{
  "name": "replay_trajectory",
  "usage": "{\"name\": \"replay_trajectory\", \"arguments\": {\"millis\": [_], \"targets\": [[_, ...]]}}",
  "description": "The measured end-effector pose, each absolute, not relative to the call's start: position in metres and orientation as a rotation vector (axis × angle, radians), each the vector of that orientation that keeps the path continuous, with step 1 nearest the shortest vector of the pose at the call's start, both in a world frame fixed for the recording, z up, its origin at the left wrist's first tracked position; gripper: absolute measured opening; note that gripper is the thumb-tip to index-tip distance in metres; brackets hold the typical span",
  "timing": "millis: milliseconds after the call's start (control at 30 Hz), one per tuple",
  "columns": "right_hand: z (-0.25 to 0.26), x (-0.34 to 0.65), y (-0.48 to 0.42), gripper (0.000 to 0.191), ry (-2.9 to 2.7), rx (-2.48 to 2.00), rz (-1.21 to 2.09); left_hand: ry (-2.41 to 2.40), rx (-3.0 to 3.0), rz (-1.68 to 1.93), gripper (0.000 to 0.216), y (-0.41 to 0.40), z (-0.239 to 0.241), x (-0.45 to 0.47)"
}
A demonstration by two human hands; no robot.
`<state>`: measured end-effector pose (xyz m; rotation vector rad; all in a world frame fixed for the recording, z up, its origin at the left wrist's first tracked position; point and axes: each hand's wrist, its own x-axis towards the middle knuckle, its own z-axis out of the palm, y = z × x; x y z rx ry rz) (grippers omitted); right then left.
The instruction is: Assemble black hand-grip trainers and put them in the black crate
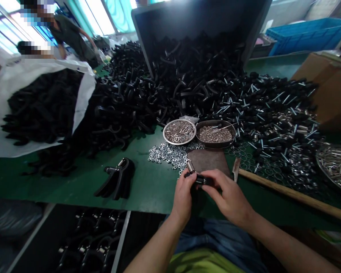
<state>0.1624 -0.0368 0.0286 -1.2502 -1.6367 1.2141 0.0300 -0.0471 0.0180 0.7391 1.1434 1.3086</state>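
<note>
Just past the table's front edge, both my hands hold a black hand grip exerciser. A shiny coil spring sticks up from its left end. My left hand pinches that end near the spring's base. From the right, my right hand grips the other end between thumb and fingers, which partly cover it. Left of my hands, several A-shaped black hand grips lie together, a spring showing near the top. A brown metal plate lies just beyond my hands, with loose nuts around its left side.
A round bowl and an oval tin hold small metal parts. A wooden-handled hammer lies right. Black handles and knobbed screws heap behind. A white sack stands left, a carton right. Another person stands far left.
</note>
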Motion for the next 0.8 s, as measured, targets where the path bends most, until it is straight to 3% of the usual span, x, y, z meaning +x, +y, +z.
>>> {"name": "replay_trajectory", "arguments": {"millis": [133, 200, 267, 367, 533, 800], "targets": [[0.022, 0.148, -0.035, 0.027, -1.005, -1.129, 1.764, 1.434, 0.900, 1.376, 0.031, -0.045, 0.018, 0.032], [0.017, 0.144, -0.030, 0.030, -0.789, -1.117, 1.874, 1.600, 0.959, 1.428, 0.051, -0.044, 0.016, 0.032], [0.014, 0.146, -0.020, 0.034, -0.916, -1.185, 1.892, 1.663, 1.014, 1.353, 0.060, -0.041, 0.012, 0.030], [0.016, 0.155, 0.013, 0.035, -1.495, -1.329, 1.613, 1.659, 1.157, 1.203, 0.056, -0.036, 0.006, 0.022], [0.032, 0.135, 0.097, 0.019, -2.268, -1.316, 0.511, 1.669, 1.742, 0.954, 0.049, -0.032, 0.001, 0.016], [0.026, 0.067, 0.172, 0.010, -2.482, -1.238, 0.388, 1.702, 2.082, 0.567, 0.054, -0.030, 0.002, 0.021]]}}
